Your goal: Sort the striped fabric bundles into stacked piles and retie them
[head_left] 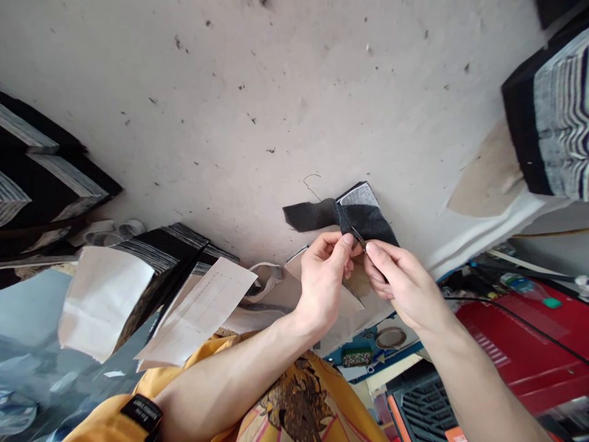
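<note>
A dark grey-black cloth piece (pixel 365 220) with a strip sticking out to the left lies over a small stack with a light grey top (pixel 360 195). My left hand (pixel 329 264) is closed, thumb against forefinger, pinching the near edge of the cloth. Close beside it, my right hand (pixel 396 273) grips a slim pointed metal tool (pixel 358 237), its tip touching or just above the cloth. Fingers hide the rest of the tool, so I cannot tell whether it is snips or tweezers. A loose dark thread (pixel 311 184) curls on the table behind the cloth.
Stacks of black-and-grey cloth pieces stand at the left (pixel 69 166), the near left (pixel 170 245) and the far right (pixel 559 116). Paper patterns (pixel 207 307) lean by my left forearm. Lint dots the pale table (pixel 257 80). Beyond its right edge are a red surface (pixel 515 344) and a bottle (pixel 529 288).
</note>
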`<state>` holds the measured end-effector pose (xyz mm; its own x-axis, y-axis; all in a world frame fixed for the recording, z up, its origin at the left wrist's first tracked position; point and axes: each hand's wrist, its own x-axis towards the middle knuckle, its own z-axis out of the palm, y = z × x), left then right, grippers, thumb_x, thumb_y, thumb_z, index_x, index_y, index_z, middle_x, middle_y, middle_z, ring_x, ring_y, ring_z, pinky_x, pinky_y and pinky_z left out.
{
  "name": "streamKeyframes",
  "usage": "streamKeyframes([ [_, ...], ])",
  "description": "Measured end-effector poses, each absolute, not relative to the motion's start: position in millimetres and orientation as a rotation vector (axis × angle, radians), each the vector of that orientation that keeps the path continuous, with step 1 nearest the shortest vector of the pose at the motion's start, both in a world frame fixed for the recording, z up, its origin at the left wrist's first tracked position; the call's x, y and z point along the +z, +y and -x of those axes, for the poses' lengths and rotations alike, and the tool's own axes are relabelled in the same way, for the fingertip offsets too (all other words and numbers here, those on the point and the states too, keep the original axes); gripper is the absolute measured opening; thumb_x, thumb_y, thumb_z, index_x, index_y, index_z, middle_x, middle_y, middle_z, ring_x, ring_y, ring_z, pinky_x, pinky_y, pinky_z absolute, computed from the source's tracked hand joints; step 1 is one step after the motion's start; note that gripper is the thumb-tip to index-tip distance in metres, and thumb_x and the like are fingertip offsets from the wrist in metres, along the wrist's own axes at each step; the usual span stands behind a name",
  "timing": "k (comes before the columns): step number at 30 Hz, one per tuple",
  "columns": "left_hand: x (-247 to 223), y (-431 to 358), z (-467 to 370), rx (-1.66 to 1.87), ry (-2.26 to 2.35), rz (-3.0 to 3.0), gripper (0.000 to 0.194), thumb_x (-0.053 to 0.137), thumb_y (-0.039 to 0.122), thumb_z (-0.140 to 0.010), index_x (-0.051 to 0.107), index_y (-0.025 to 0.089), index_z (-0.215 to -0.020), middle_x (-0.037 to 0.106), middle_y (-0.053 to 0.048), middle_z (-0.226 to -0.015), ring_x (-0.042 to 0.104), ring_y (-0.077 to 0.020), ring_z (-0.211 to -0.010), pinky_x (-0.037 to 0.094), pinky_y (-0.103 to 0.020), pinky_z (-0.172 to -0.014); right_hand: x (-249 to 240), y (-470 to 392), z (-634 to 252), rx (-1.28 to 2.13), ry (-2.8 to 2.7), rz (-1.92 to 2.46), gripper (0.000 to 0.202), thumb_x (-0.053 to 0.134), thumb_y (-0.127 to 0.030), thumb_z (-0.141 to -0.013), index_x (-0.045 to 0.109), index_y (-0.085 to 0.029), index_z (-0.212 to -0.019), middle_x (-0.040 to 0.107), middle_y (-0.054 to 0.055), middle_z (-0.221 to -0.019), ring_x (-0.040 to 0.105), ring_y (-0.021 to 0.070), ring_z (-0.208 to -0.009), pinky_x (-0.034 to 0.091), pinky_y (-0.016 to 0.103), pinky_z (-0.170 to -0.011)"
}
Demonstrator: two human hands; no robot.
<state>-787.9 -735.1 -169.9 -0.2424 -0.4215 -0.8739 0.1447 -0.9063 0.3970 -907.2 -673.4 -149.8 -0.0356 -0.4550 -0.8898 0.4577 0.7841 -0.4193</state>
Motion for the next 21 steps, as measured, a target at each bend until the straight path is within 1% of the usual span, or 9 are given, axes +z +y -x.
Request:
streamKeyframes([
  [4, -168.8, -736.4, 788.0, -2.207, -0.344, -1.661, 0.028, 0.077, 0.041, -0.086, 0.065, 0.016, -0.080, 0.057, 0.003, -0.067, 0.045, -0.0074, -0.057, 0.038, -0.023, -0.055, -150.6, -674.6, 907.3, -0.736, 1.425, -0.021, 0.040, 0.061, -0.058, -0.099, 0.060, -0.021, -0.082, 0.024, -0.008, -0.063, 0.016, 0.0071, -0.053, 0.012, 0.023, -0.043],
  [13, -168.6, -738.5, 790.8, -2.205, -0.319, -1.661, 0.029, 0.079, 0.041, -0.083, 0.065, 0.016, -0.080, 0.060, 0.002, -0.069, 0.045, -0.0072, -0.058, 0.038, -0.022, -0.056, -152.6, -675.3, 907.7, -0.760, 1.415, -0.065, 0.038, 0.064, -0.056, -0.097, 0.063, -0.020, -0.083, 0.025, -0.008, -0.061, 0.016, 0.0063, -0.051, 0.012, 0.022, -0.042],
  [17, -169.1, -737.6, 790.7, -2.194, -0.330, -1.670, 0.030, 0.079, 0.042, -0.084, 0.064, 0.016, -0.081, 0.057, 0.003, -0.066, 0.044, -0.0074, -0.058, 0.037, -0.023, -0.056, -148.9, -677.5, 908.8, -0.757, 1.385, -0.074, 0.038, 0.064, -0.056, -0.098, 0.061, -0.020, -0.084, 0.025, -0.008, -0.063, 0.016, 0.0060, -0.051, 0.013, 0.022, -0.042],
  [21, -168.8, -736.3, 791.1, -2.180, -0.336, -1.663, 0.031, 0.080, 0.044, -0.083, 0.063, 0.018, -0.080, 0.053, 0.005, -0.064, 0.044, -0.0077, -0.058, 0.037, -0.023, -0.057, -145.9, -678.2, 910.3, -0.730, 1.392, -0.062, 0.041, 0.063, -0.057, -0.098, 0.055, -0.021, -0.080, 0.025, -0.008, -0.063, 0.016, 0.0061, -0.051, 0.012, 0.022, -0.042],
])
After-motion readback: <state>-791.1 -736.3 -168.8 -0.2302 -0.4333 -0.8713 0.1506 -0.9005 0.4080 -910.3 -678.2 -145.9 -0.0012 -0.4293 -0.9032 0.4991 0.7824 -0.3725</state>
